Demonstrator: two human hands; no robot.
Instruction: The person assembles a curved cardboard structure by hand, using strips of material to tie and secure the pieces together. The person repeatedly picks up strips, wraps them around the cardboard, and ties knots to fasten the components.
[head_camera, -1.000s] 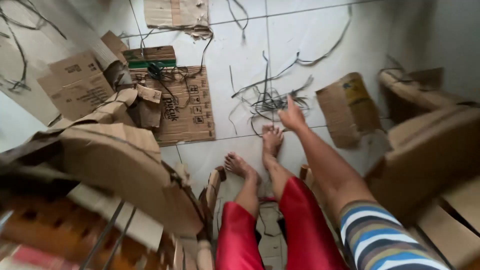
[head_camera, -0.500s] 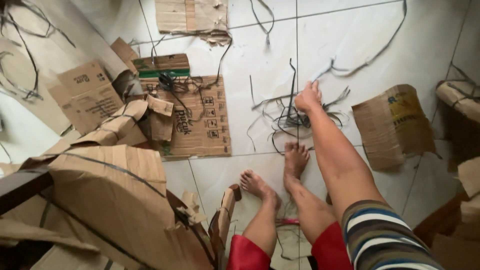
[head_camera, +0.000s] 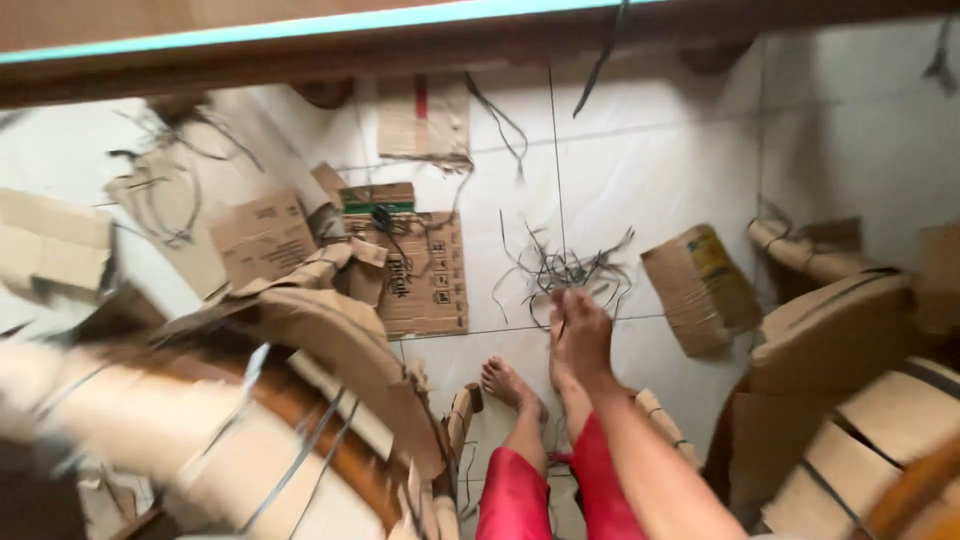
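My right hand (head_camera: 582, 335) reaches down past my bare feet (head_camera: 508, 385) to the near edge of a tangle of thin black packing straps (head_camera: 568, 266) on the white tiled floor. The fingers are curled, and a dark strap runs out from between them toward the tangle. My forearm comes in from the lower right, over my red shorts (head_camera: 520, 495). My left hand is out of sight.
A big strapped bundle of cardboard (head_camera: 300, 350) fills the lower left, blurred. A flattened printed box (head_camera: 425, 275) lies left of the straps and a crumpled box (head_camera: 700, 285) to their right. More bundled cardboard (head_camera: 850, 400) stands at the right. A dark beam with a teal edge (head_camera: 400, 30) crosses the top.
The view has swung upward and blurred. My right hand has drawn back from the middle of the strap tangle to its near edge, and its fingers have curled.
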